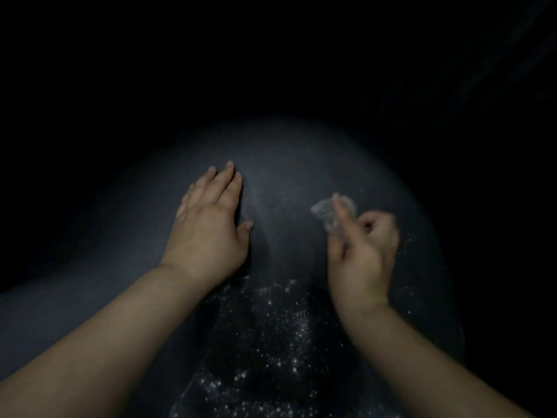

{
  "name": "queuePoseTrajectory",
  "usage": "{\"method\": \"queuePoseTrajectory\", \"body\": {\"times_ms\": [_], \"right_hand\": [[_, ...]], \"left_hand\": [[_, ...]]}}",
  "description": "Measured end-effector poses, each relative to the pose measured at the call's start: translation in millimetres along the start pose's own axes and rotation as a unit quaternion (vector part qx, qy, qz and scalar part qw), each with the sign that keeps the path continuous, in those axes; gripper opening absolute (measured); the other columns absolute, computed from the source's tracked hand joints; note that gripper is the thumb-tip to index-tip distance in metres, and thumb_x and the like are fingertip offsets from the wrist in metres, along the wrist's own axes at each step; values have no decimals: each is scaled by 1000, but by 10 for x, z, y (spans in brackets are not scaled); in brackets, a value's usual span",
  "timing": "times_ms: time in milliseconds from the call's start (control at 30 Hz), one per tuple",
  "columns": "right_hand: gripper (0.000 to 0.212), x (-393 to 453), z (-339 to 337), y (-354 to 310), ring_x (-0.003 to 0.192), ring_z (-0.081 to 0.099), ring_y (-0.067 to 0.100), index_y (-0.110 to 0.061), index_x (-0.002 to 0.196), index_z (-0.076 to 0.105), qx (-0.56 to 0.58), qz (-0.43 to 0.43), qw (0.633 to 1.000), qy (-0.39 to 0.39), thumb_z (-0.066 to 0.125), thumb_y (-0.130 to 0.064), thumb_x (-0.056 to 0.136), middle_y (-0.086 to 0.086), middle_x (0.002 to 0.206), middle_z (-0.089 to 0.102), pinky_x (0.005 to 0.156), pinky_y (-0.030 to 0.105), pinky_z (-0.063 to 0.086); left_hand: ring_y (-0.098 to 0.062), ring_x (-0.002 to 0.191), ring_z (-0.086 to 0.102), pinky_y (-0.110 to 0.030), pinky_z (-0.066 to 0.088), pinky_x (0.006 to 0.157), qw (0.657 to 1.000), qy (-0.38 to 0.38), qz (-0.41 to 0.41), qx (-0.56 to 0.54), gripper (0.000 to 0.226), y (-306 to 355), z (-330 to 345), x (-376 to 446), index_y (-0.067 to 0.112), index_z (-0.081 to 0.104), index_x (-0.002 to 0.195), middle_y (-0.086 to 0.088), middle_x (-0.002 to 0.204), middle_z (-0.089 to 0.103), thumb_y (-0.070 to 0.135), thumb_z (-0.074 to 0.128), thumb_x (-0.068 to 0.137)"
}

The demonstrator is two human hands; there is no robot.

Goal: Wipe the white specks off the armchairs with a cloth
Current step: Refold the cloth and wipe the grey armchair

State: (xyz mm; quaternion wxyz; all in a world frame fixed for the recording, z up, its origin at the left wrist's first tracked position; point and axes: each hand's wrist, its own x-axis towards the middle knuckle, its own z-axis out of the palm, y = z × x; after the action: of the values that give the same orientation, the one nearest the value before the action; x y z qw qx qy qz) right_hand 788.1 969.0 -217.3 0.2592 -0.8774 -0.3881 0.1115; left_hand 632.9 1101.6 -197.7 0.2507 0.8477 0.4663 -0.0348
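Cloth [333,210] is sitting wadded small in the right hand's [363,251] pinching grip above the armchair [289,176], left hand [208,224] lying flat; specks [271,336] below the grip are risking being smeared or missed.

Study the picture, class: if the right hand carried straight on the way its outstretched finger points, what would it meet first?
Probably the dark armchair surface just beyond the small pale cloth that the right hand pinches. Nothing else shows in that line, though dim light and blur leave depth uncertain.
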Motion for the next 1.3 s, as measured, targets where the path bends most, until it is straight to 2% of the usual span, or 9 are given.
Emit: {"method": "queuePoseTrajectory", "body": {"times_ms": [133, 300, 400, 500, 733, 800, 900, 1067, 1300], "right_hand": [[37, 166, 43, -52, 89, 35, 7, -32, 122, 62, 24, -43, 997, -51, 52, -35, 87, -7, 98, 38, 83, 32, 44], [48, 512, -90, 217, 94, 37, 16, -34, 128, 59, -8, -4, 999, 40, 63, -13, 85, -2, 99, 39, 89, 34, 40], [14, 46, -51, 219, 90, 48, 15, -45, 100, 63, 14, 82, 993, 82, 59, -44, 87, -19, 94, 45, 87, 38, 45], [37, -234, -11, 71, 91, 41, 16, -43, 122, 59, 19, -81, 996, -18, 54, -30, 87, -9, 96, 39, 78, 31, 43], [33, 391, -130, 320, 89, 36, 5, -31, 122, 63, 10, 22, 999, 43, 63, -30, 89, -11, 98, 37, 87, 27, 40], [19, 93, -124, 269, 89, 42, 1, -36, 105, 64, 7, -8, 1000, 4, 63, -45, 88, -19, 92, 39, 82, 28, 42], [38, -182, -186, 180, 90, 46, 20, -38, 117, 66, 23, -126, 989, -68, 68, -20, 83, -6, 96, 44, 77, 36, 46], [28, 222, 66, 83, 96, 43, 15, -37, 112, 63, 39, -29, 999, 3, 64, -26, 87, -8, 100, 41, 89, 37, 46], [43, -428, -51, -43, 77, 48, 25, -35, 125, 61, 12, -307, 937, -164, 54, -24, 85, 5, 89, 50, 65, 33, 45]], "left_hand": [[-15, 147, 3, -37, 8, 120, 1000, -9, 20, 6, 73, 147, 53, 49, 20, 21, 152, 7, 160, 11, 34, 57, 90], [-16, 147, 5, -38, 9, 120, 1000, -9, 25, 12, 70, 222, 93, 82, 20, 22, 152, 6, 160, 12, 36, 54, 91], [-17, 147, 6, -40, 11, 120, 1000, -11, 20, 10, 69, 231, 91, 86, 19, 23, 151, 6, 160, 13, 37, 53, 91], [-17, 147, 6, -40, 11, 119, 1000, -10, 19, 9, 69, 251, 103, 79, 19, 24, 151, 6, 160, 14, 36, 53, 91], [-18, 147, 9, -44, 14, 119, 1000, -11, 25, 8, 65, 224, 99, 89, 19, 27, 150, 6, 159, 17, 31, 53, 93], [-19, 147, 10, -44, 14, 119, 999, -11, 30, 8, 62, 212, 78, 91, 19, 29, 150, 5, 159, 18, 28, 53, 93], [-21, 147, 13, -44, 14, 119, 999, -4, 33, 6, 59, 149, 20, 53, 18, 33, 148, 3, 158, 20, 26, 53, 93], [-22, 146, 16, -43, 15, 119, 1000, 28, 3, -4, 56, -81, -71, -124, 16, 34, 147, 1, 157, 24, 22, 53, 94], [-26, 144, 20, -45, 18, 118, 997, 59, -52, -13, 54, -363, -92, -459, 11, 38, 145, -4, 156, 27, 17, 54, 93]]}}
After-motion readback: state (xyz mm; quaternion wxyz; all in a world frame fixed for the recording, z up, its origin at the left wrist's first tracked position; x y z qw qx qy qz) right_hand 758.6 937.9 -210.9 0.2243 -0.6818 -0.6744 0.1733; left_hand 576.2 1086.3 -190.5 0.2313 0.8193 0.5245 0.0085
